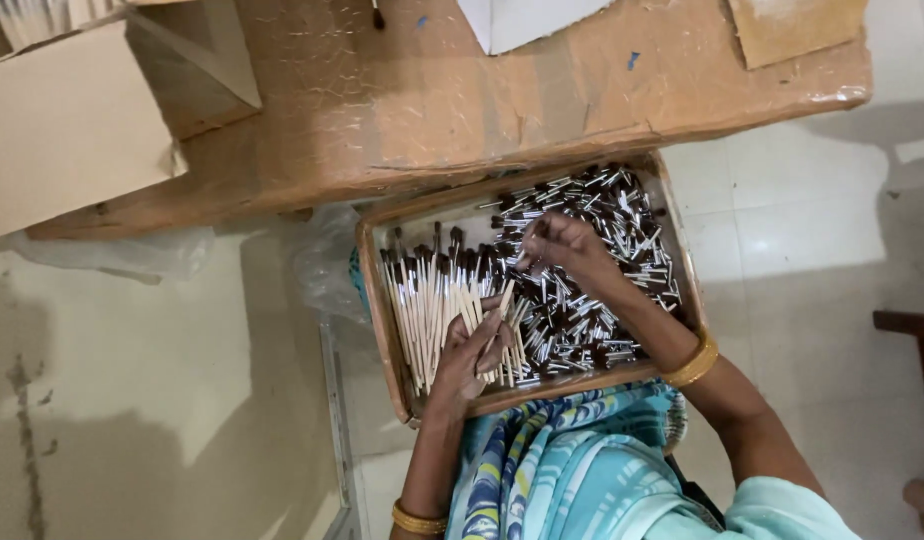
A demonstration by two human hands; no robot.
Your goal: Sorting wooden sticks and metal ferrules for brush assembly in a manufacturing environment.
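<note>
A shallow wooden tray (377, 300) rests on my lap. Its left part holds a row of finished brushes (422, 300) with pale wooden handles and dark tips. Its right part is heaped with several loose silver ferrules with dark bristle tips (602, 250). My left hand (472, 355) grips a bundle of pale wooden sticks (502, 310) near the tray's front edge. My right hand (562, 245) hovers over the heap, fingers pinched on one small ferrule piece. Gold bangles circle both wrists.
A low table covered in brown cardboard (432, 90) stands beyond the tray. An open cardboard box (72, 120) sits at its left end, white paper (522, 20) at the top. Clear plastic bags (132, 255) lie on the tiled floor. Dark wooden furniture (917, 340) is at right.
</note>
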